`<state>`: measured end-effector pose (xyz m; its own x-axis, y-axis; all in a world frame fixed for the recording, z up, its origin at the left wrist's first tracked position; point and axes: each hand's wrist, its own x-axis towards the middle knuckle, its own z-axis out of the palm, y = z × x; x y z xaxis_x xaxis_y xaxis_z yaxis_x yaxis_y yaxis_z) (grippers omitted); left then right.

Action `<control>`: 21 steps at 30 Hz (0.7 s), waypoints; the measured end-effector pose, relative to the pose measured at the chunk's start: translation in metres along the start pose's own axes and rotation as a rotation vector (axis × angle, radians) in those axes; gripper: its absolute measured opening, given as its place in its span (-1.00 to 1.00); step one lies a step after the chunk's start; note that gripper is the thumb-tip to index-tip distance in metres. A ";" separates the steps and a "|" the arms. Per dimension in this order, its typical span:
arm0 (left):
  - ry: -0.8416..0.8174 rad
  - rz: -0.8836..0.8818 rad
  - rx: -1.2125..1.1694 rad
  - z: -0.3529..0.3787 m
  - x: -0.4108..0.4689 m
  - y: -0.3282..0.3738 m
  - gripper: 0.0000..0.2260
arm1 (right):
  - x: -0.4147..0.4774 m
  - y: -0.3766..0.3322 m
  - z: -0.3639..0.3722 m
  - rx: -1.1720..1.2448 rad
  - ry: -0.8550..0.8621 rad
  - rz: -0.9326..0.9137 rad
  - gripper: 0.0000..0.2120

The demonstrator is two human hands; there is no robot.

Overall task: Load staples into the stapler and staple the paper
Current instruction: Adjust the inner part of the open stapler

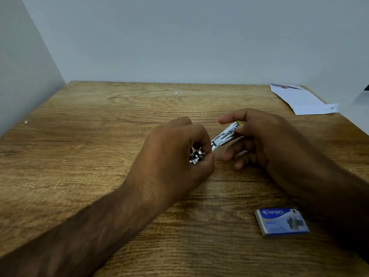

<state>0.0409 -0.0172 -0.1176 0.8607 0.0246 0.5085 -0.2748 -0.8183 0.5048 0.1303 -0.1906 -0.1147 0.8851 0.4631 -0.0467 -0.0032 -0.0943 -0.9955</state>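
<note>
Stapler [221, 137] sits btwn both hands, over the middle of the tabletop [99, 136], slanting from lower L to upper R. L hand [175, 154] has its fingers curled round the chrome end and grips it. R hand [265, 140] pinches the far end btwn thumb and forefinger, w/ the other fingers loosely curled underneath. Can't tell if the stapler touches the wood.

It's small and shiny metal, w/ a yellow bit at the R-hand end. Its mid section is open, showing the inner channel. Most of both ends is hidden by the fingers, and the frame is a bit blurred.

Blue staple box [282, 221] marked "kangaro" lies flat near the front R, just beside the R forearm and well apart from the stapler. Paper [301, 99], white and folded, lies at the far R corner, partly over the edge.
</note>
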 end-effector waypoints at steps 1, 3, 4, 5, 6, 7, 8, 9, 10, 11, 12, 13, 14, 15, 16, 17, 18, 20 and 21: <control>0.002 0.008 -0.001 0.000 0.000 0.000 -0.90 | 0.000 0.000 0.001 -0.011 0.010 -0.005 -0.65; 0.007 0.028 -0.006 0.000 -0.001 0.001 -0.89 | 0.000 0.000 0.003 -0.022 0.038 -0.011 -0.66; 0.010 0.041 -0.004 0.000 -0.001 0.001 -0.89 | -0.001 0.000 0.004 -0.026 0.056 -0.021 -0.66; 0.011 0.053 0.003 0.000 -0.001 0.002 -0.89 | -0.002 0.001 0.005 -0.035 0.075 -0.037 -0.67; 0.007 0.064 0.014 0.000 -0.002 0.002 -0.89 | -0.003 0.001 0.007 -0.046 0.092 -0.053 -0.69; 0.000 0.074 0.028 0.000 -0.002 0.003 -0.90 | -0.003 0.001 0.008 -0.051 0.107 -0.063 -0.72; -0.007 0.083 0.039 0.001 -0.002 0.003 -0.90 | -0.004 0.002 0.009 -0.046 0.119 -0.064 -0.74; -0.008 0.091 0.042 0.001 -0.002 0.003 -0.90 | -0.004 0.002 0.010 -0.034 0.128 -0.062 -0.76; -0.006 0.098 0.042 0.002 -0.002 0.003 -0.90 | -0.005 0.003 0.011 -0.025 0.134 -0.063 -0.76; -0.003 0.104 0.039 0.002 -0.002 0.004 -0.90 | -0.005 0.003 0.011 -0.022 0.138 -0.069 -0.76; -0.001 0.109 0.036 0.002 -0.002 0.004 -0.90 | -0.005 0.004 0.012 -0.027 0.145 -0.078 -0.75; 0.001 0.114 0.035 0.002 -0.002 0.004 -0.90 | -0.006 0.005 0.012 -0.034 0.153 -0.086 -0.74; 0.002 0.118 0.035 0.003 -0.003 0.004 -0.90 | -0.006 0.005 0.013 -0.041 0.162 -0.093 -0.73; 0.004 0.121 0.037 0.003 -0.003 0.004 -0.90 | -0.006 0.005 0.013 -0.046 0.172 -0.100 -0.72; 0.005 0.122 0.037 0.003 -0.003 0.004 -0.90 | -0.007 0.005 0.014 -0.049 0.182 -0.104 -0.71; 0.006 0.121 0.035 0.004 -0.003 0.004 -0.90 | -0.007 0.005 0.014 -0.052 0.190 -0.105 -0.70; 0.005 0.121 0.033 0.004 -0.003 0.004 -0.90 | -0.007 0.005 0.015 -0.055 0.194 -0.106 -0.71; 0.001 0.120 0.030 0.005 -0.003 0.004 -0.90 | -0.008 0.005 0.016 -0.059 0.183 -0.112 -0.74; -0.001 0.120 0.029 0.005 -0.003 0.004 -0.91 | -0.009 0.005 0.016 -0.055 0.173 -0.112 -0.74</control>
<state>0.0393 -0.0237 -0.1208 0.8228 -0.0749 0.5634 -0.3635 -0.8314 0.4202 0.1147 -0.1809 -0.1208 0.9451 0.3157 0.0838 0.1212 -0.1008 -0.9875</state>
